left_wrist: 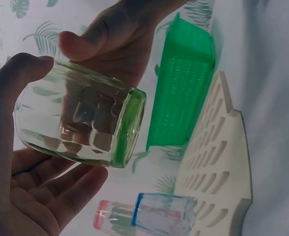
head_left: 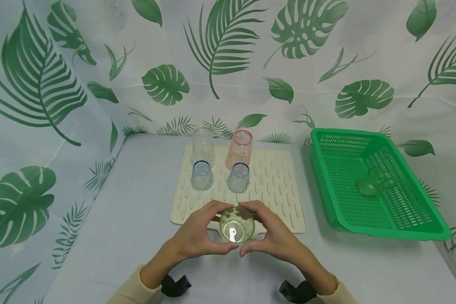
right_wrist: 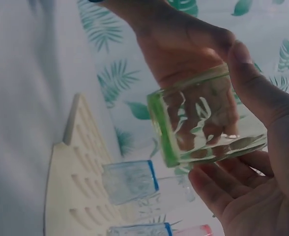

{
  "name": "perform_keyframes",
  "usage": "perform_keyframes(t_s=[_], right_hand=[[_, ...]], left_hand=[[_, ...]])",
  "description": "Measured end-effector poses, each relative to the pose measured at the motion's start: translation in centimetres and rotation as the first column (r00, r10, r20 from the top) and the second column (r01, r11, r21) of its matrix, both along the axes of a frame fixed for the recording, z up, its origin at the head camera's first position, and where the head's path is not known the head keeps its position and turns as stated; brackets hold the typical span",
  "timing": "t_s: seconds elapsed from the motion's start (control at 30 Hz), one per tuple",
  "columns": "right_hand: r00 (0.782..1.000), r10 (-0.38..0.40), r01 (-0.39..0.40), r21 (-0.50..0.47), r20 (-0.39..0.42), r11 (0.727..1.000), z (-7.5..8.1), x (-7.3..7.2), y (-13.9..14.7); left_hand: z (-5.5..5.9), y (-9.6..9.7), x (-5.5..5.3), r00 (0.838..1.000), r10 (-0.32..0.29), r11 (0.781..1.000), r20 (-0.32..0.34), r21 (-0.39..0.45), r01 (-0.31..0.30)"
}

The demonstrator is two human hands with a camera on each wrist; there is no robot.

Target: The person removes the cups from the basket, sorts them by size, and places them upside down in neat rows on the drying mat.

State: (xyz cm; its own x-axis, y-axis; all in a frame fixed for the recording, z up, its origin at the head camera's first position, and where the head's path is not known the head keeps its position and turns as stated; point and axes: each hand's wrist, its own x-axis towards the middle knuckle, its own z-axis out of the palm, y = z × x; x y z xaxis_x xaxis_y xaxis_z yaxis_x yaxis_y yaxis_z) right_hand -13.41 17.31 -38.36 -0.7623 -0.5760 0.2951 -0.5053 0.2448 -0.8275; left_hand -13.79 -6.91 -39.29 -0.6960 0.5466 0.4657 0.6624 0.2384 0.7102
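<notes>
A green-tinted glass (head_left: pixel 237 228) is held up between both hands over the front edge of a cream ribbed mat (head_left: pixel 273 185). My left hand (head_left: pixel 197 232) grips its left side, thumb near the rim and fingers around the far side. From the right, my right hand (head_left: pixel 275 234) holds it the same way. The thick green base (left_wrist: pixel 130 130) points down toward the table in the left wrist view. Behind it on the mat stand two blue-rimmed glasses, a left one (head_left: pixel 202 179) and a right one (head_left: pixel 238 180). Farther back are a tall clear glass (head_left: pixel 203 145) and a red-rimmed glass (head_left: pixel 240 147).
At the right sits a green perforated basket (head_left: pixel 327 211) with two yellowish-green glasses (head_left: pixel 366 186) inside. A leaf-patterned sheet (head_left: pixel 228 105) rises behind the table and along the left side. Black devices (head_left: pixel 175 287) are on both wrists.
</notes>
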Motion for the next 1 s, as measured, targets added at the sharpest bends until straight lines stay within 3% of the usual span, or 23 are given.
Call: perform_keyframes(t_s=[0.27, 0.43, 0.77, 1.0], right_hand=[[0.992, -0.015, 0.009, 0.048, 0.123, 0.999, -2.6, 0.1, -0.6], [0.990, -0.008, 0.004, 0.031, 0.140, 1.000, -3.6, 0.2, -0.9], [0.992, 0.027, -0.022, -0.041, 0.126, 0.999, -3.6, 0.0, -0.4], [0.993, 0.014, -0.004, -0.084, 0.120, 0.996, -2.6, 0.0, 0.8]], left_hand=[[-0.1, 0.0, 0.1, 1.000, -0.012, 1.000, 0.002, 0.018, 0.011], [-0.1, -0.1, 0.1, 1.000, -0.012, 1.000, -0.004, 0.024, 0.012], [0.1, -0.7, 0.3, 1.000, 0.019, 0.999, -0.008, 0.035, -0.018], [-0.5, -1.6, 0.5, 0.999, 0.037, 0.999, 0.029, 0.040, -0.038]])
